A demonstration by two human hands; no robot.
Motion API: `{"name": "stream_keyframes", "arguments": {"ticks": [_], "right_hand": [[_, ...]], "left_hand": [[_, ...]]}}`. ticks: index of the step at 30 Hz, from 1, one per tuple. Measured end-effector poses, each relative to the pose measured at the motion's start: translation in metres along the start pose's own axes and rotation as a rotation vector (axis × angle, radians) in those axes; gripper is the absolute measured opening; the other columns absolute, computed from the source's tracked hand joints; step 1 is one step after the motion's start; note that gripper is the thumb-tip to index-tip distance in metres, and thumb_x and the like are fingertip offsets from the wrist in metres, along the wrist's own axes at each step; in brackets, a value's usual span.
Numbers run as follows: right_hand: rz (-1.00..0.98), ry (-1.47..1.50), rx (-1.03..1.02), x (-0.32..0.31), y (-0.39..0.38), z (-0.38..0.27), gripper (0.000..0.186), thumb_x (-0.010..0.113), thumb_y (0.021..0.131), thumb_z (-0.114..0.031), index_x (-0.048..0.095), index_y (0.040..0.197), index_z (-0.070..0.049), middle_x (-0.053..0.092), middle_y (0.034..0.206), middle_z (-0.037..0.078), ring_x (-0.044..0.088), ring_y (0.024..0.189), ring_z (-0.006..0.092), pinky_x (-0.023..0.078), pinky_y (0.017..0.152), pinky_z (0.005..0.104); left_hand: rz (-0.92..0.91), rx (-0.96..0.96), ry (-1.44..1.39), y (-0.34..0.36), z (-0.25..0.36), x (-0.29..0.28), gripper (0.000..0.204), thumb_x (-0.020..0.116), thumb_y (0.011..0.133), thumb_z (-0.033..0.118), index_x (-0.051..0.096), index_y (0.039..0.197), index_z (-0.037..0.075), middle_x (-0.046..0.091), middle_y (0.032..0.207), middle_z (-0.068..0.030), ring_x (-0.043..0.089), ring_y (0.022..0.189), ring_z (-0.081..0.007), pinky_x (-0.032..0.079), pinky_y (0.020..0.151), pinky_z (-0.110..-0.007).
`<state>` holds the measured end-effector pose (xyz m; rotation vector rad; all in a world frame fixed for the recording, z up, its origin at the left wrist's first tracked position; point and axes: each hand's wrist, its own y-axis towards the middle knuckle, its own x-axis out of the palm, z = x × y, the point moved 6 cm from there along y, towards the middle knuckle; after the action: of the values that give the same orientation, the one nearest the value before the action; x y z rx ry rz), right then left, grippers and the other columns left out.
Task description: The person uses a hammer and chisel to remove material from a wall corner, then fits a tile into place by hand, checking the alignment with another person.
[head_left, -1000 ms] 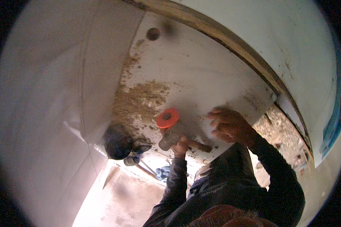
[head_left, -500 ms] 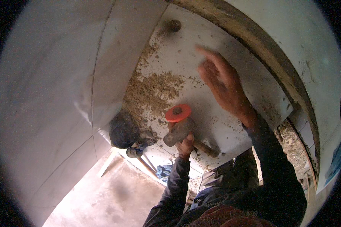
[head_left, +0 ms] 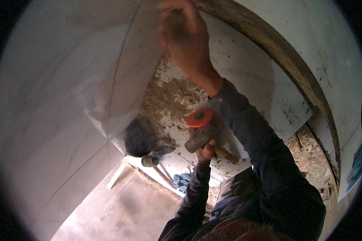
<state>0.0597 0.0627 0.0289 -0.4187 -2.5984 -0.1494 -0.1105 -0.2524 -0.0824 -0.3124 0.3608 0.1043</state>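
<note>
My left hand (head_left: 206, 152) is closed around a club hammer, just behind its dusty grey head (head_left: 202, 138). The wooden handle (head_left: 228, 155) slants off to the right. Directly past the hammer head is a chisel's round red hand guard (head_left: 199, 117) with a dark middle; the rest of the chisel is mostly hidden, and I cannot tell whether my fingers grip it too. My right hand (head_left: 185, 40) is raised at the far side, over the white slab. Motion blurs its curled fingers, and a dark patch shows among them; whether it holds anything is unclear.
Crumbled brown mortar (head_left: 171, 98) lies across the white slab (head_left: 229, 52). A dark rounded object (head_left: 140, 137) stands at its left edge, beside a dusty tool (head_left: 151, 160). Large pale panels (head_left: 76, 96) rise at left. A curved dirty edge (head_left: 285, 44) borders the right; blue cloth (head_left: 182, 181) lies below.
My right hand has swept far and to the left, and its forearm now crosses the slab. The dark round spot at the far end is covered. The left hand keeps its hold on the hammer.
</note>
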Motion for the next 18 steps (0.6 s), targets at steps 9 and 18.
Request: {"name": "stream_keyframes", "arguments": {"ticks": [9,18], "right_hand": [[0.162,0.48,0.222,0.003,0.031,0.047,0.036,0.056,0.1,-0.025,0.049,0.128,-0.005,0.058,0.081,0.004,0.052,0.06,0.013,0.045,0.054,0.0307],[0.396,0.746,0.366,-0.007,0.039,0.071,0.014,0.065,0.093,-0.027,0.062,0.097,-0.014,0.053,0.077,0.0,0.048,0.059,0.0123,0.039,0.051,0.0296]], "left_hand": [[-0.066,0.404,0.609,-0.026,-0.049,-0.006,0.054,0.068,0.087,0.036,0.057,0.129,0.003,0.058,0.13,-0.0178,0.054,0.119,-0.0364,0.041,0.104,-0.047],[-0.042,0.052,0.152,-0.003,-0.009,0.001,0.061,0.074,0.081,0.041,0.059,0.127,0.004,0.061,0.125,-0.0142,0.058,0.115,-0.0314,0.044,0.099,-0.045]]}}
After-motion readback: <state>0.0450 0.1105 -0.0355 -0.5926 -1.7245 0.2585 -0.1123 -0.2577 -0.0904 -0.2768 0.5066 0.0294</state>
